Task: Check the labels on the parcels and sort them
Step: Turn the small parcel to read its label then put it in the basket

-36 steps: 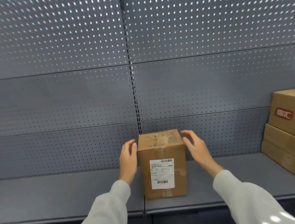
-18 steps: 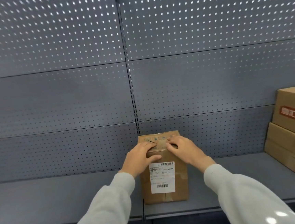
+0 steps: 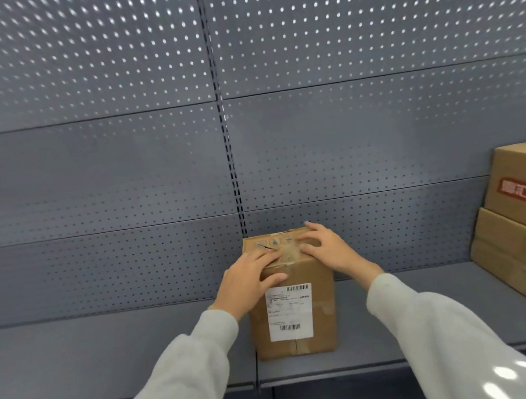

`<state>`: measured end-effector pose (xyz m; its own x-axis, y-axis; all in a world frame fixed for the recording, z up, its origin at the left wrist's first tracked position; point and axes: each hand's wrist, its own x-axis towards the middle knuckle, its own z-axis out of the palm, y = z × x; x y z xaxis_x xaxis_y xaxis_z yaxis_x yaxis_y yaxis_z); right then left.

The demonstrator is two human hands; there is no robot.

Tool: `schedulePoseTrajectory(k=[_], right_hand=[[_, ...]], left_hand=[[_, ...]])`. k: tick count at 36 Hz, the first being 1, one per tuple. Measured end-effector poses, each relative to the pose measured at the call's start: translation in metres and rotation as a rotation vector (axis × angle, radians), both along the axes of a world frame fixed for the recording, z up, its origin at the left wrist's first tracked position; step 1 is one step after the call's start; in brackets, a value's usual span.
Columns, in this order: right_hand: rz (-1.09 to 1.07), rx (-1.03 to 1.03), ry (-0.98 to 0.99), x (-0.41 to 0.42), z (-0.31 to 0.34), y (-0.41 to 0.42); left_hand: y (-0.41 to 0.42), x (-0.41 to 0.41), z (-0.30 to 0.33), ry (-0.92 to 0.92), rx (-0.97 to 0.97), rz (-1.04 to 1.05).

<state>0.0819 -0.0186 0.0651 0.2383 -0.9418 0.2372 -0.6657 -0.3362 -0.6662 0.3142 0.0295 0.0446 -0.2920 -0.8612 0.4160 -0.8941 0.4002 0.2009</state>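
fingers [image 3: 268, 256] spreading flat on parcel [image 3: 300, 310] top | left hand [image 3: 246, 282], right hand [image 3: 329, 250] pressing, not gripping | lower centre, on shelf [image 3: 109, 349]

A brown cardboard parcel [image 3: 300, 310] bears a white label [image 3: 290, 312] with black barcodes, standing on a grey shelf [image 3: 110, 356] before a grey panel [image 3: 92, 150] dotted with small holes, beside tan boxes [image 3: 525, 233] with a red stamp, between pale grey sleeves [image 3: 188, 374].
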Motion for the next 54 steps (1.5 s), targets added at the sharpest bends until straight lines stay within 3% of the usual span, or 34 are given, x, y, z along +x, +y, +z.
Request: schedulePoseTrajectory(k=[8, 18, 25, 30, 33, 42, 46, 50, 54], right_hand=[[-0.09, 0.325, -0.151, 0.004, 0.013, -0.017], [-0.179, 0.234, -0.11, 0.008, 0.001, -0.026], [-0.245, 0.258, -0.187, 0.012, -0.001, -0.026], [-0.201, 0.303, -0.376, 0.008, 0.0, -0.018], [-0.153, 0.324, -0.465, 0.005, -0.002, -0.009], [0.019, 0.281, -0.695, -0.007, -0.029, 0.044], [0.036, 0.26, -0.689, -0.011, -0.061, 0.066], [-0.007, 0.31, -0.593, -0.012, -0.098, 0.078], [-0.035, 0.338, -0.487, -0.014, -0.138, 0.076]], left_hand=[[-0.003, 0.001, 0.002, 0.039, 0.041, -0.004], [-0.004, 0.0, 0.003, 0.017, 0.068, -0.012], [-0.001, 0.0, 0.003, 0.042, 0.049, -0.014], [0.004, -0.001, 0.006, 0.086, 0.028, -0.034], [0.003, 0.0, 0.004, 0.187, 0.062, -0.056], [0.02, -0.002, -0.017, 0.782, 0.043, 0.003], [0.035, 0.0, -0.04, 1.014, 0.178, 0.067], [0.046, 0.002, -0.076, 1.064, 0.356, 0.105], [0.055, 0.002, -0.108, 0.953, 0.525, 0.179]])
